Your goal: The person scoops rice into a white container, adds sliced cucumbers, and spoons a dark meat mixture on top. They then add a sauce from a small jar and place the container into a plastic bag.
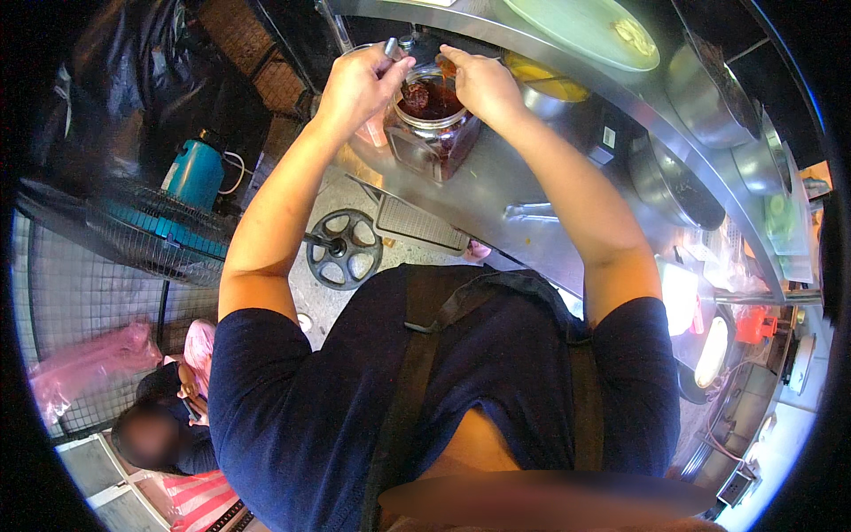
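Note:
On the steel counter (496, 182) ahead of me stands a clear squarish jar (433, 151) with dark red, sauce-like contents. My left hand (356, 87) is closed around the metal handle (391, 48) of a spoon at the jar's left side. The spoon's lower end, coated in dark red, reaches into the jar mouth. My right hand (483, 84) is at the jar's right rim, fingers curled around a small reddish-orange thing (447, 66). The hand partly covers it, so its kind does not show.
Right of the jar sits a metal bowl (550, 102) with yellow contents. A steel shelf (709, 177) overhangs the counter, bearing a pale green plate (576, 27) and metal bowls. At left are a fan (168, 235) and a black wheel (344, 249). Another person (168, 426) is at lower left.

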The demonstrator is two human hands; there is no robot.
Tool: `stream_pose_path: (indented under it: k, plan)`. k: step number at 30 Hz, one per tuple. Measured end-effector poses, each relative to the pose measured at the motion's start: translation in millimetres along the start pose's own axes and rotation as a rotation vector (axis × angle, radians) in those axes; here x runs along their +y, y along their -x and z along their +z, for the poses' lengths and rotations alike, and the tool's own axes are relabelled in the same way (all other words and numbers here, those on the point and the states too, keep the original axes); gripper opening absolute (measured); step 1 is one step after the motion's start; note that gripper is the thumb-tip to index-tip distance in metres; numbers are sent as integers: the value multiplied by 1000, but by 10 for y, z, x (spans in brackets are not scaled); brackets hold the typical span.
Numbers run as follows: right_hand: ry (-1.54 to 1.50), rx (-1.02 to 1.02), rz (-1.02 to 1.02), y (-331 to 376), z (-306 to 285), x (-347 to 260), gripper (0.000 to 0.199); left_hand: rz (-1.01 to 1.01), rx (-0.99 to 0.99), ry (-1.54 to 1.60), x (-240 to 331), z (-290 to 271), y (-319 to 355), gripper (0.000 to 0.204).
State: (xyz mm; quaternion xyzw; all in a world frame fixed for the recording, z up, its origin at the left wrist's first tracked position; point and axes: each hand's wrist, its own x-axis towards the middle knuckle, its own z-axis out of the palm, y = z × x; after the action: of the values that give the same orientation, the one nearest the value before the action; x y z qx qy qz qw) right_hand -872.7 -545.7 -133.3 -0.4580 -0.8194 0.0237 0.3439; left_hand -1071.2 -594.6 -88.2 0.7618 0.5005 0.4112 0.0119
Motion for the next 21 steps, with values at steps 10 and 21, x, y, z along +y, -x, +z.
stream_pose_path:
  k: [10,21]
  plan:
    - [47,-27,-102,-4,-58,-29,44,187,17,-56,38,20,-18,20]
    - [-944,-250,641,-92,-109,89,46,-219,250,256,105,-102,21,17]
